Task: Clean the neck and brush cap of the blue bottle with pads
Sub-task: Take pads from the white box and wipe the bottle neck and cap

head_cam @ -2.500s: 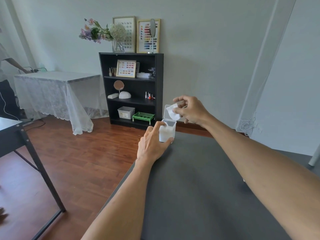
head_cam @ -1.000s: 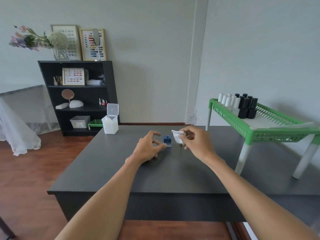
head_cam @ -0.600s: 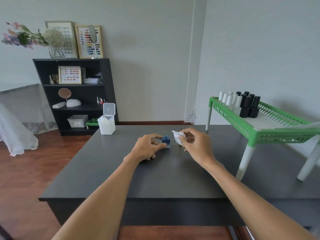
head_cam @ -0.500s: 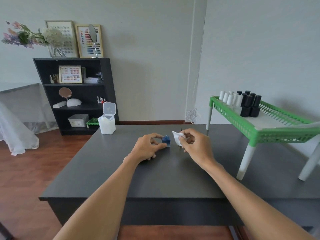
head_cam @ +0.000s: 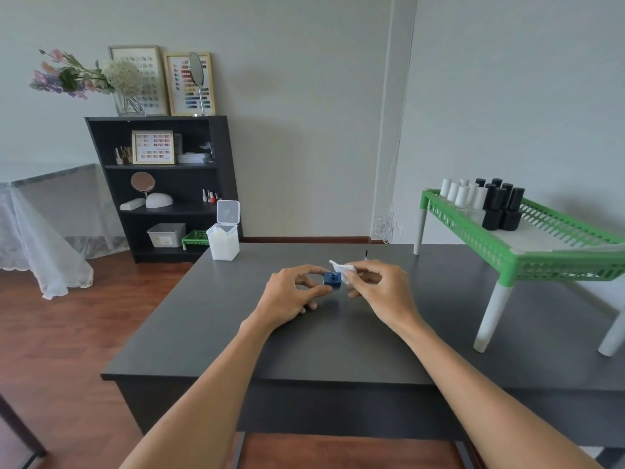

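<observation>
A small blue bottle [head_cam: 332, 279] with its neck uncapped stands on the dark grey table [head_cam: 304, 346]. My left hand [head_cam: 291, 296] pinches the bottle between thumb and forefinger. My right hand [head_cam: 380, 290] pinches a white pad [head_cam: 342, 268] right beside the bottle's neck. Just behind my right hand, the thin brush cap [head_cam: 366, 255] stands upright on the table. A clear pad box [head_cam: 223, 235] with its lid flipped up sits at the table's back left corner.
A green plastic rack [head_cam: 527, 252] on white legs stands on the right of the table and carries several white and black bottles [head_cam: 483, 203]. A black bookshelf [head_cam: 162, 187] stands by the wall behind. A lace-covered table [head_cam: 40, 225] is at far left.
Earlier I took a pad from the box and turned toward the bottle. In the last second my left hand has closed on the bottle and the pad has come closer to its neck.
</observation>
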Demonstrator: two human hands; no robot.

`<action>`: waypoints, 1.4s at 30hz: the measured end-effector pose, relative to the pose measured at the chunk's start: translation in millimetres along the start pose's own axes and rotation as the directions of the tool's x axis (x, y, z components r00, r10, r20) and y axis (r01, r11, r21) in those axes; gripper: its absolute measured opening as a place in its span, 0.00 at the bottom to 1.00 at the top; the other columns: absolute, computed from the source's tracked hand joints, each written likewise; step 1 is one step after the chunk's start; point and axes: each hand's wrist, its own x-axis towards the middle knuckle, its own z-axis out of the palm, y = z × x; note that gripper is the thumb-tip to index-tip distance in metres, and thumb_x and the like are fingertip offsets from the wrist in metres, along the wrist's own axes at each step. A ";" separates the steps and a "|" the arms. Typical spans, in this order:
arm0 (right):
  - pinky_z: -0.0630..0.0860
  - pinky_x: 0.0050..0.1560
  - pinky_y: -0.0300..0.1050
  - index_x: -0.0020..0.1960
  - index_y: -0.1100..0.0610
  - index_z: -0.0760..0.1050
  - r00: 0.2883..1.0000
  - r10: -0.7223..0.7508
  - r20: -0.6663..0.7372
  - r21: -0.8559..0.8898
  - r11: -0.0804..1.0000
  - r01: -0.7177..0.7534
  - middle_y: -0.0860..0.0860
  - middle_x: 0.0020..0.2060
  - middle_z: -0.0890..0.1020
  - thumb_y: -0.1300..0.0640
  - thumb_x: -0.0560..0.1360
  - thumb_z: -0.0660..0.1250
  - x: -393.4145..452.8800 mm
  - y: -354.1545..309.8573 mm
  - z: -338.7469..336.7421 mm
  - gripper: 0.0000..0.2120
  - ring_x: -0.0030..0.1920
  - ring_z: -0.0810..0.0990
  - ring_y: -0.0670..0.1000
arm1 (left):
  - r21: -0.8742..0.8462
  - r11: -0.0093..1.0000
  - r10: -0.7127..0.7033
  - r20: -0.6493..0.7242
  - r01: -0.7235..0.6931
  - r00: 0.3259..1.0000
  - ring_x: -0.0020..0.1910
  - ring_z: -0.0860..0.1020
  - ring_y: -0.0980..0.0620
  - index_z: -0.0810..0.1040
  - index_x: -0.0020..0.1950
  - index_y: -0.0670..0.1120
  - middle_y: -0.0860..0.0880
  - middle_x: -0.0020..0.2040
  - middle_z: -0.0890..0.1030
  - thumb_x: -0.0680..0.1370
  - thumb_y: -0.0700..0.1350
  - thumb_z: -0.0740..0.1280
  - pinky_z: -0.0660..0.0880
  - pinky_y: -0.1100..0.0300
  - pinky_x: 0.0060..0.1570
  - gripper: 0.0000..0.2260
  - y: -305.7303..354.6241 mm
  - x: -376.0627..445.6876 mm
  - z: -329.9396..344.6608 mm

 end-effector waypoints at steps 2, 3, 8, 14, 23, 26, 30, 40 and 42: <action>0.88 0.42 0.49 0.55 0.55 0.89 0.999 0.010 0.032 0.000 1.000 -0.010 0.50 0.43 0.90 0.61 0.78 0.76 -0.2 0.8 -1.3 0.07 0.38 0.89 0.51 | 0.008 1.000 0.010 -0.003 -0.010 1.000 0.34 0.86 0.53 0.83 0.61 0.61 0.57 0.41 0.88 0.75 0.55 0.78 0.79 0.66 0.32 0.15 0.5 -0.5 1.0; 0.88 0.43 0.50 0.55 0.54 0.89 0.999 0.011 0.050 -0.015 1.000 -0.011 0.49 0.43 0.90 0.60 0.78 0.76 -0.5 1.4 -1.6 0.07 0.37 0.89 0.50 | 0.013 1.000 0.014 -0.006 -0.014 1.000 0.34 0.86 0.53 0.82 0.61 0.61 0.56 0.41 0.88 0.75 0.54 0.78 0.79 0.66 0.33 0.15 0.4 -0.4 1.4; 0.88 0.46 0.51 0.55 0.53 0.89 0.991 0.074 0.110 -0.017 0.997 -0.072 0.49 0.40 0.90 0.62 0.81 0.69 -0.3 3.4 -1.1 0.11 0.38 0.90 0.51 | 0.018 1.000 0.008 -0.024 -0.007 1.000 0.33 0.85 0.52 0.83 0.61 0.61 0.54 0.42 0.87 0.76 0.52 0.78 0.80 0.65 0.33 0.15 -0.5 1.2 2.4; 0.88 0.41 0.50 0.52 0.53 0.88 0.989 0.043 0.138 0.023 0.999 -0.047 0.49 0.42 0.90 0.59 0.78 0.76 -1.3 4.1 -2.9 0.04 0.40 0.90 0.51 | 0.025 0.999 0.024 -0.019 -0.024 1.000 0.31 0.83 0.54 0.83 0.57 0.63 0.57 0.49 0.87 0.74 0.52 0.79 0.80 0.65 0.32 0.14 -0.2 0.8 2.9; 0.87 0.38 0.48 0.50 0.51 0.89 0.990 0.040 0.138 0.008 0.999 -0.041 0.50 0.40 0.90 0.57 0.78 0.77 -0.4 5.9 -3.3 0.03 0.40 0.90 0.51 | 0.019 0.999 0.040 -0.027 -0.040 0.999 0.32 0.84 0.53 0.82 0.56 0.65 0.58 0.50 0.87 0.75 0.51 0.78 0.80 0.65 0.32 0.13 2.1 -1.2 1.9; 0.87 0.38 0.50 0.48 0.51 0.89 0.988 0.040 0.149 -0.042 0.999 -0.034 0.49 0.39 0.89 0.57 0.77 0.77 0.4 6.0 -4.2 0.02 0.41 0.89 0.52 | 0.023 0.999 0.034 -0.019 -0.034 0.999 0.32 0.84 0.53 0.82 0.58 0.63 0.58 0.50 0.86 0.75 0.50 0.78 0.80 0.65 0.33 0.14 2.4 -0.8 1.8; 0.87 0.36 0.51 0.49 0.52 0.88 0.989 0.036 0.142 -0.046 0.998 -0.029 0.50 0.39 0.89 0.57 0.78 0.77 -0.2 4.4 -4.4 0.01 0.40 0.88 0.53 | 0.026 0.999 0.032 -0.016 -0.032 0.999 0.30 0.83 0.54 0.84 0.58 0.61 0.58 0.50 0.87 0.75 0.51 0.79 0.79 0.66 0.32 0.14 2.7 -1.5 1.9; 0.86 0.38 0.48 0.47 0.51 0.88 0.988 0.038 0.150 -0.082 0.996 -0.026 0.48 0.39 0.88 0.57 0.77 0.78 0.4 2.6 -3.8 0.02 0.40 0.87 0.52 | 0.050 0.996 0.079 -0.017 -0.079 0.997 0.31 0.84 0.52 0.83 0.53 0.68 0.60 0.48 0.87 0.74 0.51 0.79 0.80 0.65 0.32 0.14 4.7 -4.3 0.3; 0.87 0.40 0.51 0.46 0.51 0.88 0.985 0.034 0.168 -0.106 0.994 -0.016 0.48 0.39 0.88 0.57 0.76 0.78 -0.4 2.1 -3.9 0.02 0.41 0.86 0.52 | 0.055 0.995 0.085 -0.013 -0.084 0.996 0.31 0.84 0.51 0.81 0.53 0.69 0.60 0.49 0.86 0.74 0.52 0.79 0.80 0.65 0.33 0.14 6.0 -5.1 0.8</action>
